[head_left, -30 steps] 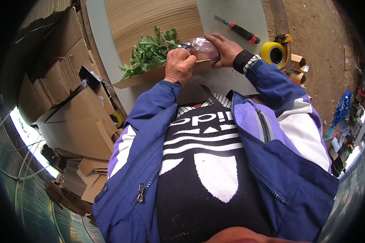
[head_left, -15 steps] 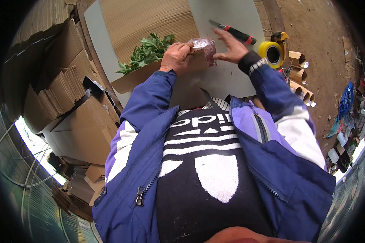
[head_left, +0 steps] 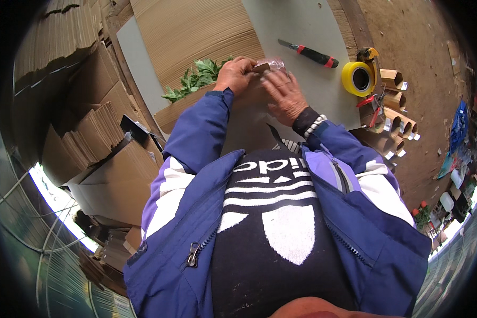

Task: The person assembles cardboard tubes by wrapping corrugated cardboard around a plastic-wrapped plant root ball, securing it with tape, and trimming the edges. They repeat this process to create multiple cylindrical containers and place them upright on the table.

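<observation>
A big grey table [head_left: 302, 26] fills the far part of the scene, and a wide brown cardboard sheet [head_left: 191, 32] lies on its left side. Off to the left, flat cardboard boxes [head_left: 90, 143] stand in a stack. On the cardboard sheet lies a bunch of green leafy stems [head_left: 193, 82], with the leaves pointing left. The left hand [head_left: 236, 74] is curled shut and grips the stem end of the bunch, where a crinkly bit of clear wrap [head_left: 273, 64] sits. The right hand [head_left: 286, 95] is just beside it, open and flat, fingers pressing down by the wrap. Far right on the table sits a yellow tape roll [head_left: 358, 78], and near it some brown cardboard tubes [head_left: 392, 100]. A small knife with a red and black handle [head_left: 310, 53] lies on the far side of the hands.
</observation>
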The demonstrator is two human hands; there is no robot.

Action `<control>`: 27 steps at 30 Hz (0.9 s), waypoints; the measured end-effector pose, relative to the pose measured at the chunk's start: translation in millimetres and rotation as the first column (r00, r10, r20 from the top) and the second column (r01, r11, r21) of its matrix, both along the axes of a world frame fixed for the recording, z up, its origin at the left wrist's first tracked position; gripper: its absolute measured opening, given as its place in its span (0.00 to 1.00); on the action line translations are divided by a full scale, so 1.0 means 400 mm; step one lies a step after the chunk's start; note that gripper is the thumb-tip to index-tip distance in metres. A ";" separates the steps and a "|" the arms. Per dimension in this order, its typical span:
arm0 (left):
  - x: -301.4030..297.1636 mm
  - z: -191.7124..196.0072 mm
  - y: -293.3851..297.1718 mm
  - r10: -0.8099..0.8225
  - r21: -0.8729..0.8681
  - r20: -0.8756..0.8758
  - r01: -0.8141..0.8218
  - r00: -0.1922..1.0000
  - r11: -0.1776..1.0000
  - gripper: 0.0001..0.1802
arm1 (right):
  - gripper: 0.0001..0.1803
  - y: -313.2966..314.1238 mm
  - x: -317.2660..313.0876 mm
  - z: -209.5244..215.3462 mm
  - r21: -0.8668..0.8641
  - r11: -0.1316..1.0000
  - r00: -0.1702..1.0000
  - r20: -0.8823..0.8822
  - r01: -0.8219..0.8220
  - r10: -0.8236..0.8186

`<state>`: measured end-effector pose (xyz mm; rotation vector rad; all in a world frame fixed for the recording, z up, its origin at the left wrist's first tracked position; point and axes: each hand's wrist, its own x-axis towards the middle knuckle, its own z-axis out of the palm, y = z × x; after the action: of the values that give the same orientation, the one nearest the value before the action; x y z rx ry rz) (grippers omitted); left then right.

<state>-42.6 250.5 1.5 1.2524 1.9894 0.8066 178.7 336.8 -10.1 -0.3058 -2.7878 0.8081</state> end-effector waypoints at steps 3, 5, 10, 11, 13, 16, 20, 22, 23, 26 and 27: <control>-0.001 -0.008 -0.007 -0.009 0.063 -0.017 0.010 1.000 0.998 0.09 | 0.52 0.058 0.030 -0.037 -0.450 0.835 0.946 0.084 0.315 -0.312; 0.003 -0.013 -0.011 -0.014 0.019 -0.056 0.015 0.998 1.000 0.11 | 0.57 0.108 0.038 -0.060 -0.743 0.525 0.908 0.307 0.416 -0.286; 0.015 -0.016 -0.027 -0.053 0.042 -0.131 0.059 0.990 0.997 0.13 | 0.57 0.200 0.007 -0.096 -0.841 -0.078 0.832 0.510 0.536 0.219; 0.017 -0.016 -0.031 -0.051 0.053 -0.135 0.059 0.990 0.997 0.13 | 0.51 0.201 -0.003 -0.096 -0.808 -0.192 0.828 0.524 0.557 0.197; 0.025 -0.017 -0.037 -0.045 0.066 -0.154 0.056 0.987 0.996 0.14 | 0.52 0.182 -0.030 -0.094 -0.827 -0.204 0.851 0.519 0.523 0.079; 0.035 -0.016 -0.043 -0.042 0.060 -0.174 0.053 0.984 0.997 0.14 | 0.50 0.157 -0.060 -0.073 -0.804 -0.336 0.846 0.532 0.491 -0.037; 0.039 -0.006 -0.048 -0.065 0.044 -0.173 0.074 0.983 0.996 0.15 | 0.49 0.150 -0.089 -0.029 -0.785 -0.415 0.830 0.546 0.459 -0.113; 0.040 -0.004 -0.052 -0.072 0.043 -0.166 0.081 0.983 0.996 0.15 | 0.47 0.156 -0.096 -0.014 -0.791 -0.353 0.816 0.567 0.501 -0.113; 0.041 -0.004 -0.055 -0.071 0.049 -0.157 0.080 0.985 0.996 0.15 | 0.45 0.159 -0.097 -0.011 -0.787 -0.283 0.799 0.593 0.549 -0.100; 0.045 -0.014 -0.061 -0.065 0.075 -0.166 0.078 0.984 0.994 0.13 | 0.39 0.168 -0.095 -0.016 -0.793 -0.237 0.794 0.596 0.561 -0.116; 0.046 -0.020 -0.061 -0.051 0.128 -0.185 0.076 0.981 0.989 0.12 | 0.37 0.169 -0.092 -0.023 -0.839 -0.276 0.844 0.518 0.470 -0.139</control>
<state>-24.3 226.0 -6.5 1.5078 2.0536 0.8322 142.0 404.5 -19.2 -1.3594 -1.0966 2.7209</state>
